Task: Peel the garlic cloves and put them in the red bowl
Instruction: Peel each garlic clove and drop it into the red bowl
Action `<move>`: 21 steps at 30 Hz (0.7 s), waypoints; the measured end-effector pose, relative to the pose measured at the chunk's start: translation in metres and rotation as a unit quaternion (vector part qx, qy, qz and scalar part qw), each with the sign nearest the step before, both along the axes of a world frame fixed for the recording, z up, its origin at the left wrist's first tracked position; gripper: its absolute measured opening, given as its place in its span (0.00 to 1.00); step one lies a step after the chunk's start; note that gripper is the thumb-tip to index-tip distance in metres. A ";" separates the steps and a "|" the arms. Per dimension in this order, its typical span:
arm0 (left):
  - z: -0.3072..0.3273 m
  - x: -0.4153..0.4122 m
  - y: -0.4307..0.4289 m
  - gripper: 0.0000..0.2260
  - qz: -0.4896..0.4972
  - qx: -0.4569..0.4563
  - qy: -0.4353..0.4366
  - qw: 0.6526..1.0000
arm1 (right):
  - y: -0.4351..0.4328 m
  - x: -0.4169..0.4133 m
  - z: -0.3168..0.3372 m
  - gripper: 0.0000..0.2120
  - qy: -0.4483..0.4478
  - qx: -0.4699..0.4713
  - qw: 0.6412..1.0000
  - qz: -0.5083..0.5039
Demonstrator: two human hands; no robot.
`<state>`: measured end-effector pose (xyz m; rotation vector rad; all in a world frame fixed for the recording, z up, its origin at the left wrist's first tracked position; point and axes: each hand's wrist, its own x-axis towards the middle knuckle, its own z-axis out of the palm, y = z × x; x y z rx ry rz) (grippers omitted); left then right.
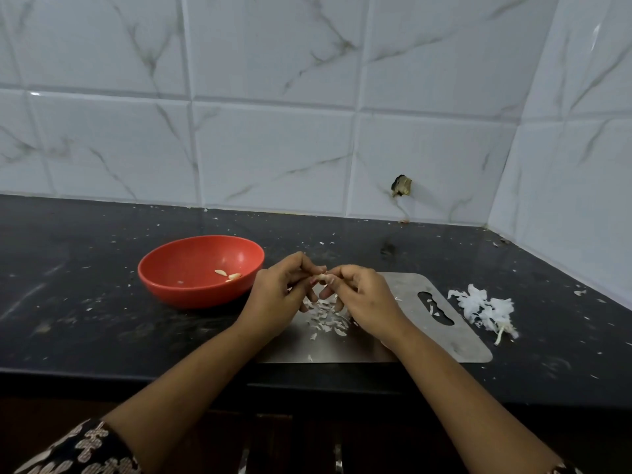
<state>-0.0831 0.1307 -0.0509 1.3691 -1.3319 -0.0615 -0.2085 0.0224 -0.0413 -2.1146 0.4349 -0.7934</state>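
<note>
A person stands at a black, speckled stone countertop [85, 302] with both forearms reaching forward over a flat, dull-grey steel cutting board [427, 340] that has rounded corners and an oblong handle slot at its right end. The left hand [284, 289] and the right hand [362, 299] meet just above the far left part of the board, fingers curled inward, and together they pinch a small pale garlic clove [321, 277] between their fingertips. The clove is mostly covered by the fingers, so how much skin remains on it cannot be told. Directly under the hands, thin white skin flakes [325, 318] lie scattered on the metal. Just to the left of the left hand, touching the counter and near the board's left edge, sits the red bowl [191, 295], round, smooth and shallow, seemingly plastic. Inside it, on the right of its floor, lie a few slim, cream-coloured peeled cloves [228, 275]. To the right of the board, on the counter, rests a loose heap of papery white garlic husks [484, 309] with a stalk poking out at its near end. Small white scraps dot the counter all around. Behind it rises a wall of glossy white tiles [273, 148] veined like marble, with a small broken hole [400, 186] low down on the right. A dark sleeve [85, 449] with a pale printed pattern shows at the near left.
</note>
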 end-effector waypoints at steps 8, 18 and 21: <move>-0.004 0.000 -0.002 0.05 0.041 -0.026 -0.094 0.994 | 0.002 -0.002 0.001 0.08 -0.021 0.052 0.998 0.013; -0.002 -0.001 0.001 0.09 0.055 -0.016 -0.076 0.995 | 0.006 -0.005 0.003 0.05 -0.034 -0.020 0.999 -0.012; -0.001 -0.002 0.002 0.13 0.060 -0.009 -0.042 0.997 | 0.004 -0.004 0.001 0.06 -0.030 -0.053 0.998 -0.027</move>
